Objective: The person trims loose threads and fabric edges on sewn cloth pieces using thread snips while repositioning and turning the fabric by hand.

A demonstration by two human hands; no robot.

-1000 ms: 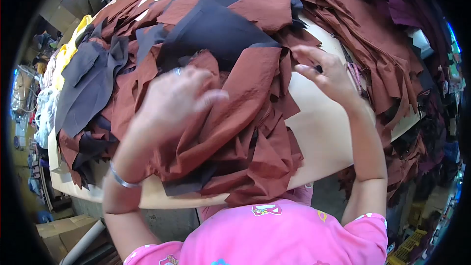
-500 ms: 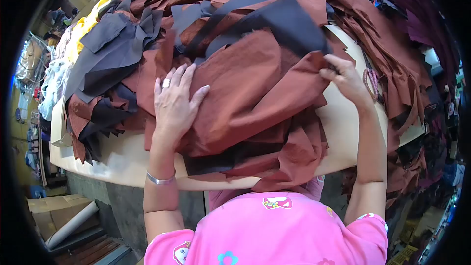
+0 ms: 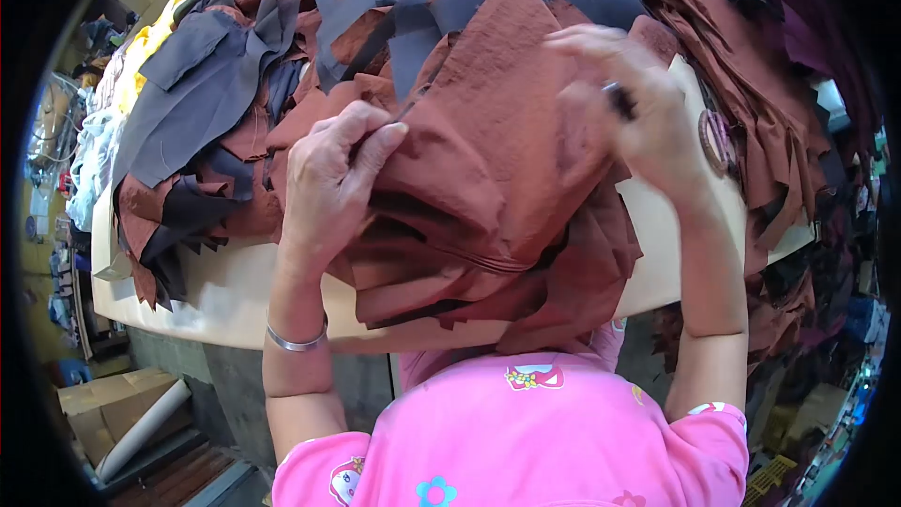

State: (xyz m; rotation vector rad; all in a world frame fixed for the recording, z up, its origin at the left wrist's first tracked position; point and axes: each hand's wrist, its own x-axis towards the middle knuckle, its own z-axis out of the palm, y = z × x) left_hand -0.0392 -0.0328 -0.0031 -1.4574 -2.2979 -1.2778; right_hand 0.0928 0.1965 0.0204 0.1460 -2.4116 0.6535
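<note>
My left hand (image 3: 336, 174) is closed, its thumb and forefinger pinching the edge of a reddish-brown fabric piece (image 3: 460, 145). A ring and a metal bracelet show on the earlier and present left arm respectively. My right hand (image 3: 638, 103) is raised over the right side of that piece, its fingers curved and smeared by motion. Against its palm sits a small dark object (image 3: 619, 101), too blurred to name. Beneath the piece, more brown fabric layers (image 3: 582, 291) lie stacked at the table's front edge.
Dark grey fabric pieces (image 3: 192, 99) lie heaped on the left of the pale table (image 3: 225, 291). More brown cloth (image 3: 751, 113) hangs over the right side, by a coiled band (image 3: 716, 141). A cardboard box (image 3: 117, 408) stands on the floor at lower left.
My left hand has gone from lying flat on the brown fabric to pinching its edge. My right hand has let go of the fabric's right corner and moved up. The piece has shifted and lies differently.
</note>
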